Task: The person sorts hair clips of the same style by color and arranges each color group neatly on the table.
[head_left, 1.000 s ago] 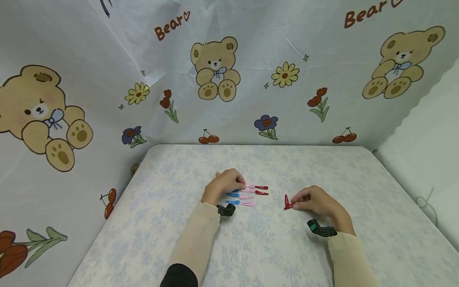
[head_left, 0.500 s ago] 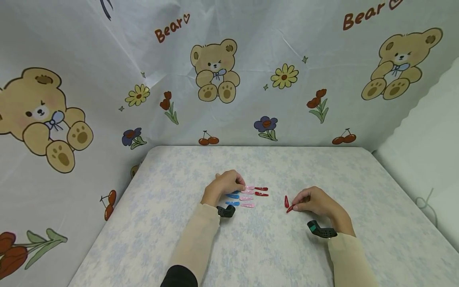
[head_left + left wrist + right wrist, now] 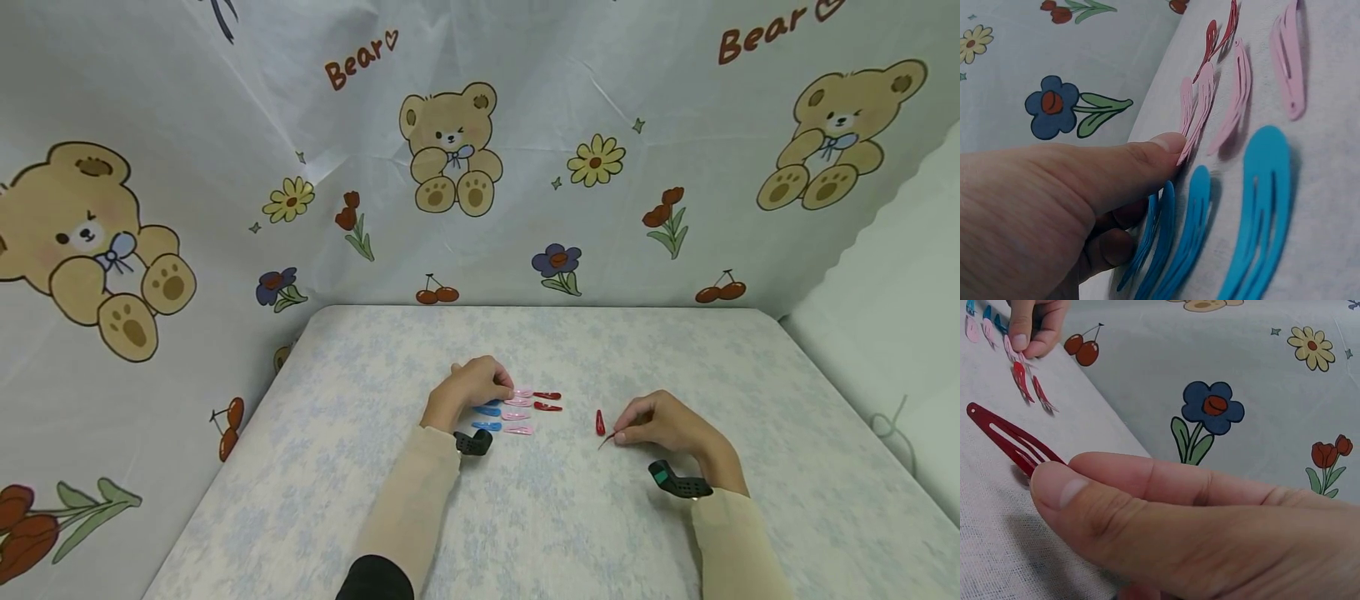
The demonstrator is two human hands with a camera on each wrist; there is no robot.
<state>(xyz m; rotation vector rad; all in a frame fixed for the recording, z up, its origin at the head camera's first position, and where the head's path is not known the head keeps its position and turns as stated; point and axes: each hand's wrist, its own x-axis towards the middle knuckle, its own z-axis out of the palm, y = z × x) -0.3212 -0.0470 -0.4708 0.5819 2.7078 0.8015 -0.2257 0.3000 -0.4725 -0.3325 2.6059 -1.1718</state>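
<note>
My right hand (image 3: 658, 421) pinches a red snap hair clip (image 3: 1007, 434) between thumb and forefinger, its narrow end pointing out past the fingertips. In the head view that clip shows edge-on as a thin line. Just left of the fingertips, another red hair clip (image 3: 600, 422) lies on the table. My left hand (image 3: 1066, 200) pinches the end of a pink hair clip (image 3: 1200, 109) in the far row, thumb on its near side; the forefinger is mostly hidden. Beneath this hand lie blue hair clips (image 3: 1265, 200), partly covered by its fingers.
Pink clips (image 3: 516, 416) and blue clips lie end to end in rows, with two red clips (image 3: 548, 407) at the right ends of the far rows. A patterned cloth covers the table (image 3: 555, 517). Behind it hangs a bear-print curtain (image 3: 510, 250).
The red clip in my right hand has swung away from the other red clip, tipping from flat to edge-on. The fingers have shifted slightly right. My left hand stays in place.
</note>
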